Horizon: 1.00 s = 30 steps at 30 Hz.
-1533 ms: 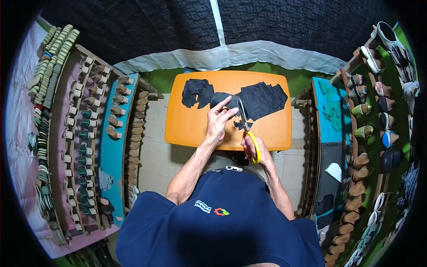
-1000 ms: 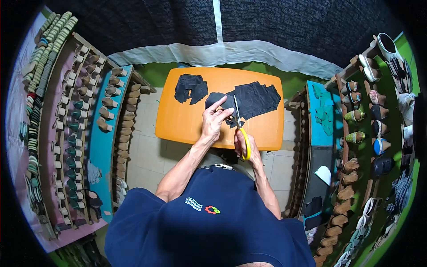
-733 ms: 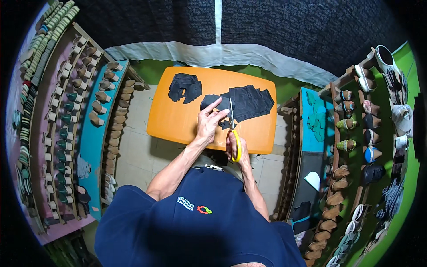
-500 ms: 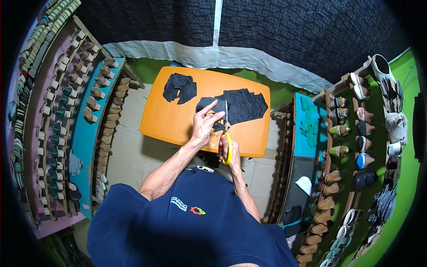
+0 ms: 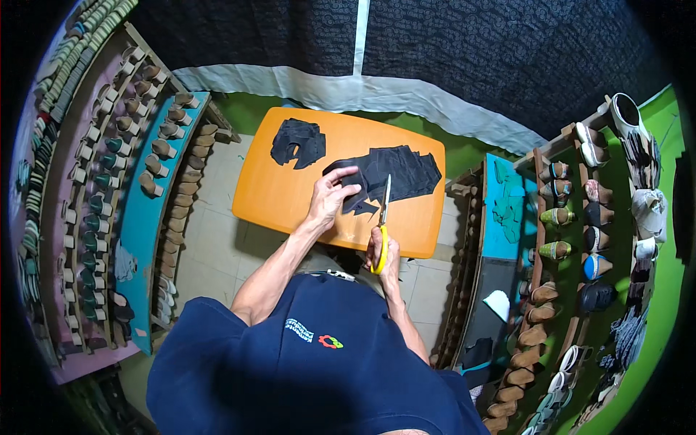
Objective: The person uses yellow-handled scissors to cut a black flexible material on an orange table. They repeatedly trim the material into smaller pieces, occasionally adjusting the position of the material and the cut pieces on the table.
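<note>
My left hand [image 5: 330, 197] pinches a dark, curved piece of cloth [image 5: 344, 178] above the middle of the orange table [image 5: 275, 192]. In my right hand [image 5: 388, 255] is a pair of scissors [image 5: 384, 225] with yellow handles, the blades pointing away from me and apart from the held piece. Just beyond and to the right lies a pile of black cloth pieces [image 5: 406, 170], partly behind the blades. A small pointed black scrap [image 5: 362, 208] shows below the held piece. Toward the table's far left corner rests another stack of black cut pieces [image 5: 297, 141].
Racks of wooden shoe lasts [image 5: 94, 225] line the left side, beside a turquoise board [image 5: 138, 196]. On the right, more shelves carry lasts and shoes [image 5: 557, 250], next to a turquoise surface with green scraps [image 5: 507, 199]. A dark curtain [image 5: 464, 58] hangs behind the table.
The scissors have moved right and away from the held cloth, with my right hand shifting right and slightly nearer me. My left hand still grips the cloth, which has tilted.
</note>
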Available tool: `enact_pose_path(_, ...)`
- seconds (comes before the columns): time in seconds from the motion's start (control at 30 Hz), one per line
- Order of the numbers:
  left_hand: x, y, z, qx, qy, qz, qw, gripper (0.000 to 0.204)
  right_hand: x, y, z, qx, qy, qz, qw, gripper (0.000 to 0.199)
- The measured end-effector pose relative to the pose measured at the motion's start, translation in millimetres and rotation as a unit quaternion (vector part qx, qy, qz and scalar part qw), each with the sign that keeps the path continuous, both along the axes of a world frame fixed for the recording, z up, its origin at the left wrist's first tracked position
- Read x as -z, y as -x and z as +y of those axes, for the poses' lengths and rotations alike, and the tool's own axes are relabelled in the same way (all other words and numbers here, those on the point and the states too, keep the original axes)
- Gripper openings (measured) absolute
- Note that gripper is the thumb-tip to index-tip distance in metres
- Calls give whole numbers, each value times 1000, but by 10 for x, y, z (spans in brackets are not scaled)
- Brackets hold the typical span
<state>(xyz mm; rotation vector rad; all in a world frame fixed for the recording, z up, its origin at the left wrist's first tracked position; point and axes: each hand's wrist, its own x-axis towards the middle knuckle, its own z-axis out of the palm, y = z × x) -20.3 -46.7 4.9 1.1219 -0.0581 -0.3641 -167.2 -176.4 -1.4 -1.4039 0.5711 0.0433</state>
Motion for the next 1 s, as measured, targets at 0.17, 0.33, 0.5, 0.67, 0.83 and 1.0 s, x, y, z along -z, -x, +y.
enact_pose_path(0.17, -42, -140, 185, 71, 7, 126, 990, 44, 84, 109, -101, -45, -34, 22, 998, 50)
enact_pose_path(0.33, -118, -168, 288, 96, -76, 63, 990, 37, 108, 218, -116, -114, 39, 41, 992, 48)
enact_pose_path(0.5, -165, -322, 360, 155, -116, 68, 979, 39, 207, 264, -107, -158, 86, 32, 983, 50)
enact_pose_path(0.67, -259, -374, 407, 216, -140, 30, 966, 44, 35, 254, -98, -184, 83, 55, 978, 51)
enact_pose_path(0.83, -235, -385, 360, 258, -116, 27, 959, 54, -5, 204, -110, -194, 109, 52, 974, 53)
enact_pose_path(1.0, -150, -435, 350, 292, -128, 24, 948, 61, -8, 185, -112, -177, 97, 69, 977, 55)
